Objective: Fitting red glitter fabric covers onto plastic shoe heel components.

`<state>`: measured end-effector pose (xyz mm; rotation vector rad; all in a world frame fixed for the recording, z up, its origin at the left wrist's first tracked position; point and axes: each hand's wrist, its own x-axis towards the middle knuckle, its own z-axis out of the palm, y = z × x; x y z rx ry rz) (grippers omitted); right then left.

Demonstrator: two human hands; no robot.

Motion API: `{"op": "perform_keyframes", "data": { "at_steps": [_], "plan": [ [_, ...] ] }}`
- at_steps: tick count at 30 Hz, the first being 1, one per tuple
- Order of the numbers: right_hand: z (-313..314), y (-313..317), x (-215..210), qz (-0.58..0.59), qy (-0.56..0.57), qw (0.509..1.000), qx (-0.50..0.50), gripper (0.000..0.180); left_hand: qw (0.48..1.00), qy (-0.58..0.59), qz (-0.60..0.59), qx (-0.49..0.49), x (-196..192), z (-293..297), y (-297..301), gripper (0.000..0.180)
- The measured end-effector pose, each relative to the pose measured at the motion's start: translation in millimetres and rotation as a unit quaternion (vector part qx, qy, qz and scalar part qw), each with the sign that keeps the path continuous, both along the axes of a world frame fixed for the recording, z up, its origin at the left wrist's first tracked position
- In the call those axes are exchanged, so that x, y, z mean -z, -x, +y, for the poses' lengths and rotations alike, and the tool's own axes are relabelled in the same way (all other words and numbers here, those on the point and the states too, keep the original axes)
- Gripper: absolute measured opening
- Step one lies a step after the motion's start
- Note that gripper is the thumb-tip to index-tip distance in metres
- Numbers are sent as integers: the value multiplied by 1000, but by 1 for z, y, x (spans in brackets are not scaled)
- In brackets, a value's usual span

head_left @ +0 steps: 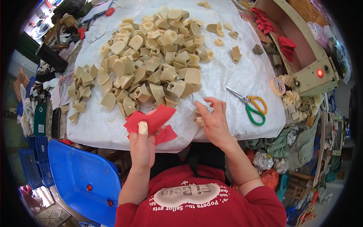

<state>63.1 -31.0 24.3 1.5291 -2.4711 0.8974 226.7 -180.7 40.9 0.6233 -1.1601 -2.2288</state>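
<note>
**Head View: Hands at the Near Edge of the Work Table**

Head view. The person sat at a table covered with a white sheet [234,79]. The left hand [143,145] was closed on a stack of red fabric pieces [153,120], with the bandaged thumb [143,128] pressed on top of the stack and the fingers underneath. The red pieces were held just above the near edge of the sheet, directly in front of the person's chest.

The right hand [213,121] rested on the sheet to the right of the red pieces. Its fingers were curled around a small beige moulded piece [199,121], which showed only in part at the fingertips; the grip appeared closed on it.

A large heap of beige moulded pieces [151,60] covered the centre and left of the sheet, with its nearest pieces just beyond the red fabric. A pair of scissors with green and yellow handles [249,104] lay on the sheet to the right of the right hand, near but apart from it. A blue plastic chair [79,174] stood at the person's left, below the table edge.
</note>
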Motion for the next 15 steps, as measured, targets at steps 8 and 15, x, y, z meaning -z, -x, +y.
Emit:
{"op": "perform_keyframes", "data": {
  "at_steps": [8, 15],
  "plan": [
    [5, -17, -26, -336, 264, 904, -21, 40, 999, -33, 7, 15, -13, 16, 16, 43],
    [-23, -37, -45, -226, 328, 898, -186, 41, 994, -67, 75, 44, -20, 32, 19, 35]
  ]
}}
